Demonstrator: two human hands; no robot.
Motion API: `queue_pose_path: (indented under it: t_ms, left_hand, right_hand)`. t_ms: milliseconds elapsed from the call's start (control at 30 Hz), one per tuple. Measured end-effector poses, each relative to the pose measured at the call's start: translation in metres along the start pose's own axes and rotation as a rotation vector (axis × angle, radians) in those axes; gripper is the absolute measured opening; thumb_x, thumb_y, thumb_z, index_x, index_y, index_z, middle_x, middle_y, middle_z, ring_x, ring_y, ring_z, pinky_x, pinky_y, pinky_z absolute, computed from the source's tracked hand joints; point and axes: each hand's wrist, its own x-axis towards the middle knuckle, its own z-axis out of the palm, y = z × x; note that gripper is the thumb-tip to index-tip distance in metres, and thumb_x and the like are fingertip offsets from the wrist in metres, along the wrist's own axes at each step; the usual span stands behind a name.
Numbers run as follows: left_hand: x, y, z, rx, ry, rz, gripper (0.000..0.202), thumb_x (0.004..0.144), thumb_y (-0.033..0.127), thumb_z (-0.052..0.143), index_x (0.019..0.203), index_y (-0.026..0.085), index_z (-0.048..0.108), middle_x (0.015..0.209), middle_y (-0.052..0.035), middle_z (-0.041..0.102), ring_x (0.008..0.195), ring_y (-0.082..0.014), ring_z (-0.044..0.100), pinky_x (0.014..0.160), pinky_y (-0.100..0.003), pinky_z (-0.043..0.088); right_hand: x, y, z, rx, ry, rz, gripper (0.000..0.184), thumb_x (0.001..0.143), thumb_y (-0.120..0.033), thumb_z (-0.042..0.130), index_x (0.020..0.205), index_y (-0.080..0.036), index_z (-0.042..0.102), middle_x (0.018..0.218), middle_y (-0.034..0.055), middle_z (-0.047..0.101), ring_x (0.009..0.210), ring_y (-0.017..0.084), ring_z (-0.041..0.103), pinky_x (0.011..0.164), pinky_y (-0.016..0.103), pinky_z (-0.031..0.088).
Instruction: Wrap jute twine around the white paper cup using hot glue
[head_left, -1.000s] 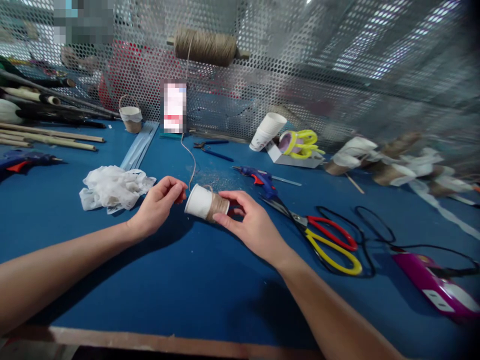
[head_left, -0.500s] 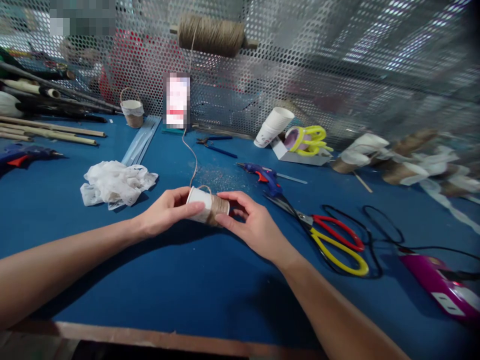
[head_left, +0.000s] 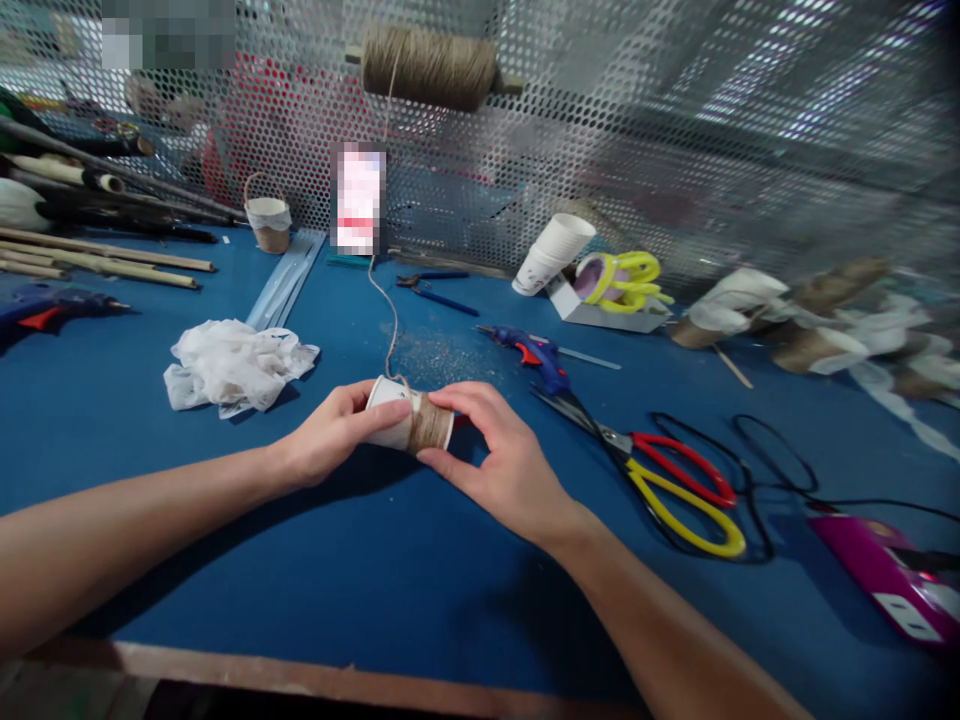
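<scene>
A white paper cup [head_left: 387, 436] lies on its side between my hands, its base end wrapped in brown twine [head_left: 430, 424]. My left hand [head_left: 341, 430] grips the rim end, thumb along the near side. Around the twine-wrapped end my right hand [head_left: 499, 455] curls its fingers and thumb. From the cup a loose strand of twine [head_left: 391, 320] runs back over the table and up to a big twine spool [head_left: 429, 66] on the mesh wall. Left of my hands lies a crumpled heap of white lace [head_left: 236, 365].
A blue glue gun [head_left: 544, 362] and large scissors [head_left: 660, 465] lie right of my hands, near a magenta power strip [head_left: 885, 580]. Behind are pliers [head_left: 435, 287], stacked cups [head_left: 553, 255], a finished little basket [head_left: 268, 225] and glue sticks [head_left: 289, 280]. Another glue gun [head_left: 56, 308] sits left.
The cup has turned a little in my hands and shifted slightly left. My right hand's fingers have moved over the twine wrap. The view has shifted slightly.
</scene>
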Motion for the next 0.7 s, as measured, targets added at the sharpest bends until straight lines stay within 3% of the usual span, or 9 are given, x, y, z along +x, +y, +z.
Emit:
queue_pose_path:
  t_ms: [300,700]
  left_hand:
    - [0.0004,0.0023,0.0039,-0.07,0.124,-0.099,0.024,0.064,0.031,0.07,0.073,0.011,0.063,0.064,-0.0006,0.059,0.057,-0.0099,0.047,0.055,-0.022,0.033]
    - [0.0018,0.0009,0.0009,-0.019,0.157,-0.136,0.021,0.064,0.028,0.067,0.071,0.01,0.063,0.063,-0.0006,0.059,0.055,-0.0092,0.048,0.053,-0.021,0.032]
  right_hand:
    - [-0.0027,-0.0064,0.0046,-0.071,-0.035,-0.033,0.037,0.077,-0.028,0.063,0.11,-0.025,0.045,0.106,0.0086,0.052,0.101,0.024,0.053,0.086,0.044,0.047]
    - [-0.0036,-0.0034,0.0081,0.028,-0.059,0.012,0.038,0.075,-0.027,0.066,0.107,-0.023,0.047,0.106,0.0082,0.052,0.102,0.02,0.052,0.088,0.04,0.046]
